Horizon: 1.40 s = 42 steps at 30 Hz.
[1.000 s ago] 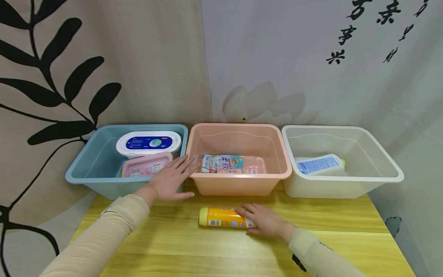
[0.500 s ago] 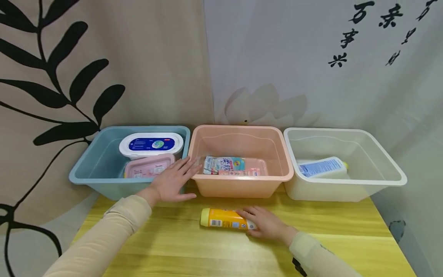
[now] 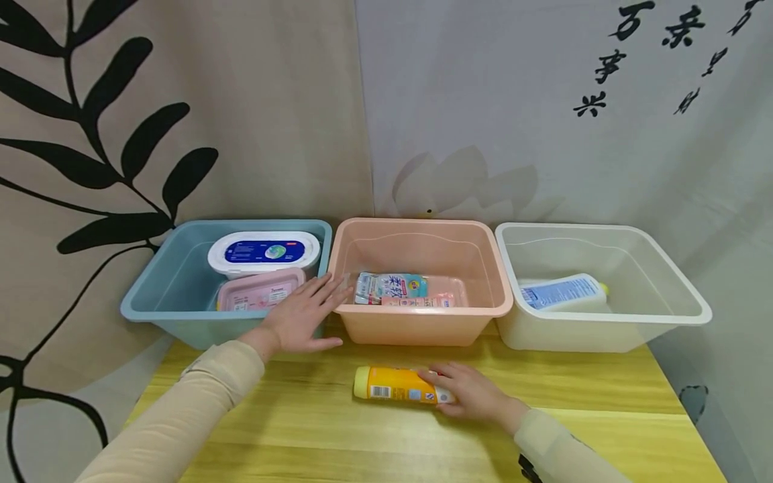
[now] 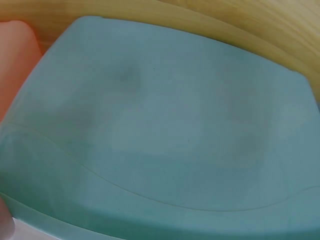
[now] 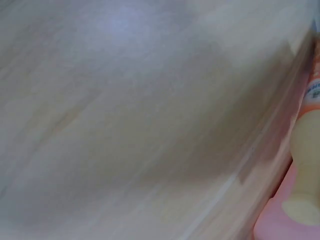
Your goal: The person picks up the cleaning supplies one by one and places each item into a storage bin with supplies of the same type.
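My left hand lies over the front right corner of the blue bin, its fingers straight and spread toward the peach bin. In the head view, a yellow bottle with a paler yellow cap and a barcode lies on its side on the wooden table, in front of the peach bin. My right hand grips its right end, fingers over the top and thumb at the near side. That end is partly hidden by the hand. The left wrist view shows mostly the blue bin's wall.
Inside the blue bin are a white tub with a blue label and a pink pack. Small packets lie in the peach bin. A white bottle lies in the cream bin at right. A printed curtain hangs behind.
My right hand and the yellow bottle have shifted slightly right and toward me. The left hand keeps its place by the bins. The head view has tilted a little.
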Motion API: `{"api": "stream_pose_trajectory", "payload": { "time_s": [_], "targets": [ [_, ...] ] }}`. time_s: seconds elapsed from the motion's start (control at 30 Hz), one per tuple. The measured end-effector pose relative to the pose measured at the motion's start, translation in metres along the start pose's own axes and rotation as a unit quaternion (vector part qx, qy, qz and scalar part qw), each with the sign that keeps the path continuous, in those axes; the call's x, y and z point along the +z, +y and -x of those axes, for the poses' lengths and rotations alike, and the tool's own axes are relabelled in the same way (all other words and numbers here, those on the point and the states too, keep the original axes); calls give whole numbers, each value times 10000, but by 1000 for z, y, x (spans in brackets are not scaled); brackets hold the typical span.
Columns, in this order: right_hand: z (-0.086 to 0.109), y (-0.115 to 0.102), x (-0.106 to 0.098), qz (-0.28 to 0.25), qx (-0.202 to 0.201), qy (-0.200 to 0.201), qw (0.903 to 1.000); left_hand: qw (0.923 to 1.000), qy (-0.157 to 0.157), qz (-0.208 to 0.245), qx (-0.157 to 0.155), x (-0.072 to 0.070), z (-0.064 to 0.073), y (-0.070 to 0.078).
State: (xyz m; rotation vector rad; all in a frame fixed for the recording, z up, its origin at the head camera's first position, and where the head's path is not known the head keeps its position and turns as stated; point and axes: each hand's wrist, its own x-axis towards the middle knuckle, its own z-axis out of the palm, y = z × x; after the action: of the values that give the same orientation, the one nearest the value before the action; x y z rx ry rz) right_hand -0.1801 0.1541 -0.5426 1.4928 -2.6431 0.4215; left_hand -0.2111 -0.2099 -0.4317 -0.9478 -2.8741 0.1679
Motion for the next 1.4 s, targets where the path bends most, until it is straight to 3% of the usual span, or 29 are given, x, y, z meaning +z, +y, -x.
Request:
{"api": "stream_pose_trajectory", "payload": {
  "time_s": [0.47,0.93,1.13,1.4],
  "targets": [
    [16,7,-17,89,91,460,9989,9999,101,-20,96,0,-1,0],
    [32,14,-47,526,-473,1217,9900,10000,-20,-53,51,0,-1,-2],
    [44,18,-57,658,-537,1363,9870,9998,-188,46,-45,-2,0,1],
    [54,22,-67,734,-595,1577,9830,9999,-96,42,-14,0,0,0]
  ]
}}
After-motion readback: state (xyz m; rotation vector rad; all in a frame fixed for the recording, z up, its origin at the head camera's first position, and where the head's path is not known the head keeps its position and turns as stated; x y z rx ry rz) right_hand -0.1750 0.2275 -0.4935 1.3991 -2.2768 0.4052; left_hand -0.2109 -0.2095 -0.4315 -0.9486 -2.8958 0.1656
